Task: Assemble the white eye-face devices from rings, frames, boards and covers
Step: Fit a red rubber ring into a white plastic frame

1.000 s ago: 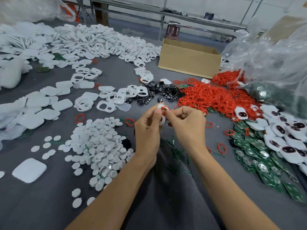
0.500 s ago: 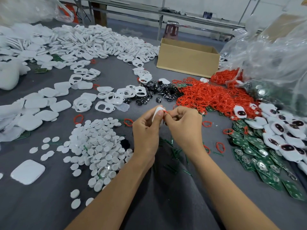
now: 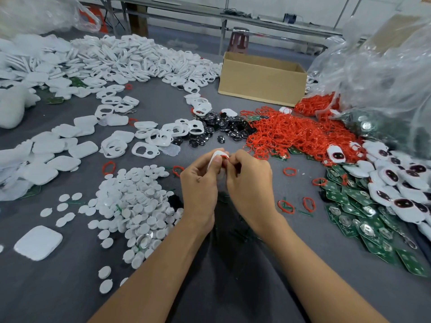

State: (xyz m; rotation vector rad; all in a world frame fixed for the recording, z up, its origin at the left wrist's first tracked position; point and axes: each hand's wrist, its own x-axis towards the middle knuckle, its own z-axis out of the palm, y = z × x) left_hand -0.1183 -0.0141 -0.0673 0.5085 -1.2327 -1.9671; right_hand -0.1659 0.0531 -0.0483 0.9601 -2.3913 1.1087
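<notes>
White covers heaped at worktop's left edge, white discs beside. Centre, raised off the worktop: left hand grips white frame, thumb on it; right hand pinches red ring against its edge. Ring pile, green boards toward right edge.

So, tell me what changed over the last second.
The red ring, an open loop on the white piece a second ago, now shows only as a sliver. The left hand and right hand keep their hold; the white disc pile stayed put.
</notes>
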